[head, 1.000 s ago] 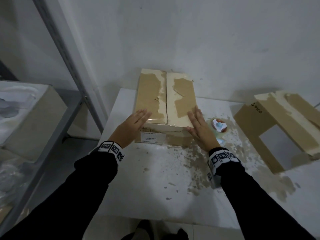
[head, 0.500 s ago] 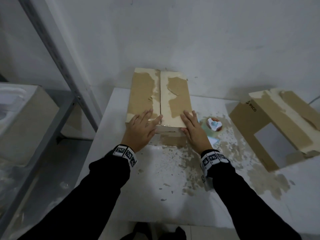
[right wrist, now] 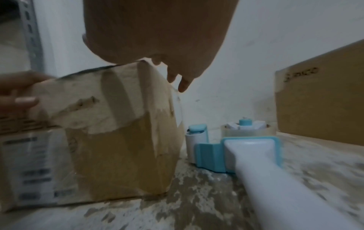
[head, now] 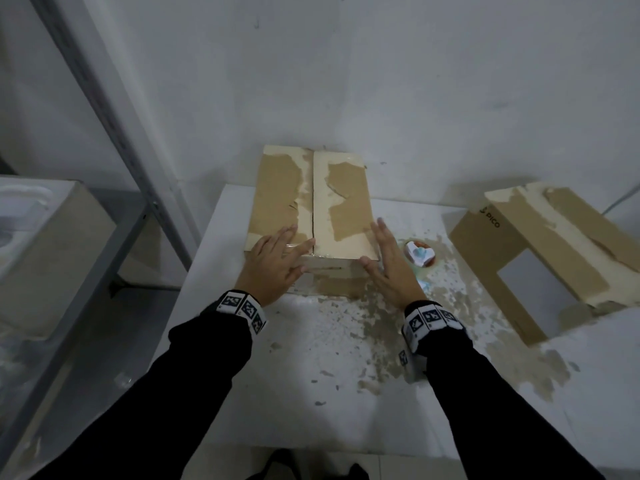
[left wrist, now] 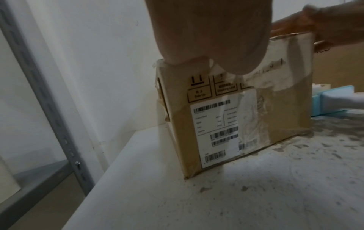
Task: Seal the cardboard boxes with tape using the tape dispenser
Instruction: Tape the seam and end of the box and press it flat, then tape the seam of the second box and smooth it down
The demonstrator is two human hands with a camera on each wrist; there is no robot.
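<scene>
In the last second my right hand (head: 389, 263) has slid off the top to the right edge of the scuffed brown cardboard box (head: 311, 209) on the white table (head: 311, 375), while my left hand (head: 273, 265) stays flat on it; both are open and apart. The flaps' seam looks untaped, and the blue-and-white tape dispenser (right wrist: 242, 149) lies just beside the box, so I'd reach for it next.
</scene>
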